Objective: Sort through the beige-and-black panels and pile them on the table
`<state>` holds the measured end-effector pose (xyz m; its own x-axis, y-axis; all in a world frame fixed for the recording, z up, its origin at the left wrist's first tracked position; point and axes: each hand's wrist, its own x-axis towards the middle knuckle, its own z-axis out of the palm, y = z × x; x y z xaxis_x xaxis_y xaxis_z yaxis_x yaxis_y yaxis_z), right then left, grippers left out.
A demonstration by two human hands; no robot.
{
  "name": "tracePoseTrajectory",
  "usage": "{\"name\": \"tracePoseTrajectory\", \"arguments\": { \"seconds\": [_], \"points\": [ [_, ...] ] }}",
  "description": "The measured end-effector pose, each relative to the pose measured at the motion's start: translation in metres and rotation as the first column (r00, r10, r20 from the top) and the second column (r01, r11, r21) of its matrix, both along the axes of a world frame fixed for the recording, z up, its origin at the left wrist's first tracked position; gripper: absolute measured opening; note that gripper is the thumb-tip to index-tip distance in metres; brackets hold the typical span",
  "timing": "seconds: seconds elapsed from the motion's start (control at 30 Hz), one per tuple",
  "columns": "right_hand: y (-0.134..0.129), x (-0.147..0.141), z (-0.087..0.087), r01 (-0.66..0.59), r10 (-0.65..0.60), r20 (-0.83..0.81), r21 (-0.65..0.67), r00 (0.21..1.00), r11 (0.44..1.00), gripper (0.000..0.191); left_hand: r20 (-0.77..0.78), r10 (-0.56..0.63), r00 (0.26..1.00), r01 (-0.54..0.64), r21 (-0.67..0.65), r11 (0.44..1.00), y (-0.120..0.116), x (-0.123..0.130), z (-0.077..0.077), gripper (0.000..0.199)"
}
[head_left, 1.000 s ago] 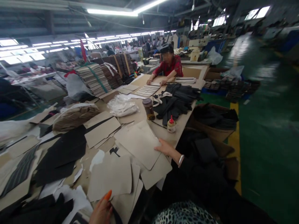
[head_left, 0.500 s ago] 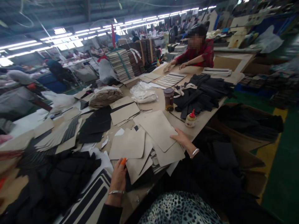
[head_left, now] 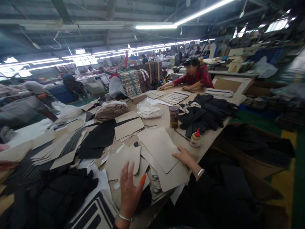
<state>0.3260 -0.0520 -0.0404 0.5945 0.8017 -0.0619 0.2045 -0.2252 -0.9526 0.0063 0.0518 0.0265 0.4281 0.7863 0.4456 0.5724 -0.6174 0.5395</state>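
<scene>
My left hand (head_left: pixel 130 187) is raised at the front edge of the table, fingers spread, holding nothing; an orange covering wraps one fingertip. Just behind it lies a loose beige board piece (head_left: pixel 116 163). My right hand (head_left: pixel 187 159) rests with fingers stretched out over the right edge of a large beige board sheet (head_left: pixel 157 146), which lies on top of a stack. Under that sheet are another board (head_left: pixel 173 178) and several uneven smaller pieces (head_left: pixel 154 186). Each wrist wears a silver bangle. Striped black-and-beige panels (head_left: pixel 95 213) lie by my left wrist.
A glue bottle with red cap (head_left: pixel 195 138) and a jar of dark liquid (head_left: pixel 174 117) stand beyond my right hand. Black strips (head_left: pixel 209 109) are heaped behind; black fabric (head_left: pixel 64 194) lies left. A co-worker in red (head_left: pixel 196 78) leans over the table's far end.
My left hand has lifted off the beige piece's near edge and spread its fingers. My right hand stays at the large sheet's edge. The camera view has tilted up.
</scene>
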Motion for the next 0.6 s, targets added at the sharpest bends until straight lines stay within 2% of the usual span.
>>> {"name": "tracePoseTrajectory", "arguments": {
  "seconds": [0.03, 0.1, 0.17, 0.23, 0.3, 0.33, 0.37, 0.47, 0.53, 0.6],
  "points": [
    [0.002, -0.002, 0.001, -0.004, 0.006, 0.058, -0.026, 0.998, 1.000, 0.053, -0.120, -0.111, 0.987, 0.126, 0.127, 0.984, -0.007, 0.008, 0.000, 0.064],
    [0.005, -0.005, 0.004, -0.008, 0.021, 0.170, -0.077, 0.985, 0.997, 0.049, -0.296, -0.228, 0.928, 0.309, 0.262, 0.914, -0.017, 0.023, -0.005, 0.061],
    [0.010, -0.002, 0.010, -0.019, 0.050, 0.269, -0.116, 0.962, 0.993, 0.040, -0.396, -0.258, 0.881, 0.396, 0.322, 0.860, -0.020, 0.033, -0.015, 0.062],
    [0.021, 0.008, 0.018, 0.004, 0.039, 0.337, -0.124, 0.941, 0.992, 0.033, -0.428, -0.255, 0.867, 0.420, 0.354, 0.836, -0.019, 0.038, -0.026, 0.064],
    [0.042, 0.025, 0.029, 0.148, -0.110, 0.371, -0.074, 0.922, 0.986, 0.035, -0.423, -0.245, 0.872, 0.414, 0.371, 0.831, -0.015, 0.039, -0.035, 0.066],
    [0.055, 0.035, 0.035, 0.268, -0.240, 0.376, -0.023, 0.895, 0.963, 0.040, -0.415, -0.244, 0.876, 0.409, 0.375, 0.832, -0.013, 0.038, -0.039, 0.067],
    [0.071, 0.046, 0.041, 0.371, -0.351, 0.377, 0.021, 0.857, 0.928, 0.050, -0.406, -0.246, 0.880, 0.407, 0.377, 0.832, -0.010, 0.037, -0.042, 0.068],
    [0.120, 0.073, 0.054, 0.576, -0.586, 0.352, 0.144, 0.730, 0.804, 0.084, -0.397, -0.260, 0.880, 0.415, 0.379, 0.827, -0.002, 0.033, -0.050, 0.074],
    [0.149, 0.086, 0.056, 0.661, -0.683, 0.314, 0.193, 0.659, 0.726, 0.093, -0.391, -0.280, 0.877, 0.433, 0.387, 0.814, 0.005, 0.030, -0.057, 0.079],
    [0.169, 0.093, 0.053, 0.694, -0.714, 0.302, 0.193, 0.631, 0.694, 0.093, -0.370, -0.290, 0.883, 0.429, 0.383, 0.818, 0.010, 0.029, -0.064, 0.081]
  ]
}}
